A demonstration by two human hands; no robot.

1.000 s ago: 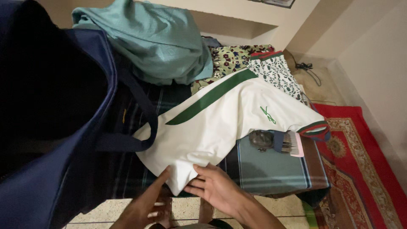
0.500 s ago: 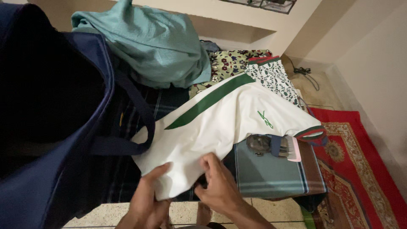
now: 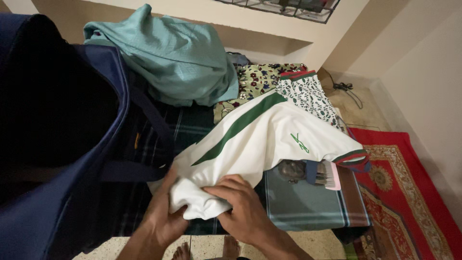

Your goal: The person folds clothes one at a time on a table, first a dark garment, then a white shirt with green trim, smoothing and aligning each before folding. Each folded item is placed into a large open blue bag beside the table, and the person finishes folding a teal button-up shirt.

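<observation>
A white shirt (image 3: 269,139) with a green diagonal stripe and a red-and-green sleeve cuff lies across a bed. Its near end is bunched up. My left hand (image 3: 163,216) grips that bunch from the left and below. My right hand (image 3: 240,207) clamps the same bunch from the right, fingers curled over the cloth. A large dark blue bag (image 3: 62,159) stands open at the left, its strap (image 3: 144,144) hanging right beside my left hand.
A teal garment (image 3: 168,62) is heaped at the back, with floral cloth (image 3: 255,82) and a white patterned cloth (image 3: 308,96) beside it. A comb and small dark items (image 3: 313,173) lie on the checked bedsheet (image 3: 308,207). A red rug (image 3: 404,192) covers the floor at right.
Both hands have gathered the shirt's near end into a tighter bunch and closed on it. The view has shifted slightly down and closer.
</observation>
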